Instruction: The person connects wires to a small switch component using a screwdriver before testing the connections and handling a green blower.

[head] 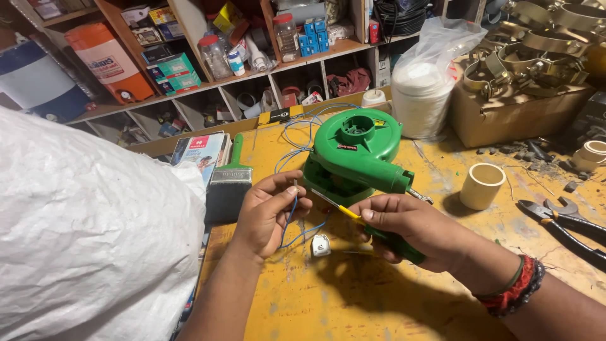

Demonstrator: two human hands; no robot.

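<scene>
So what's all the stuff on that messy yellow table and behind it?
Blower: one, green, table centre.
Wire: thin, blue, from the blower to the left hand.
Screwdriver: one, yellow and green, in the right hand.
Small plug part: one, white, between the hands.
Paintbrush: one, green handle, left of the blower.
Pipe piece: one, cream, right.
Pliers: one pair, dark, far right.
Sack: one, white, left.
Box of metal clamps: one, brown, back right.
Shelves: wooden, cluttered, behind.
Left hand: pinching the wire.
Right hand: gripping the screwdriver.
</scene>
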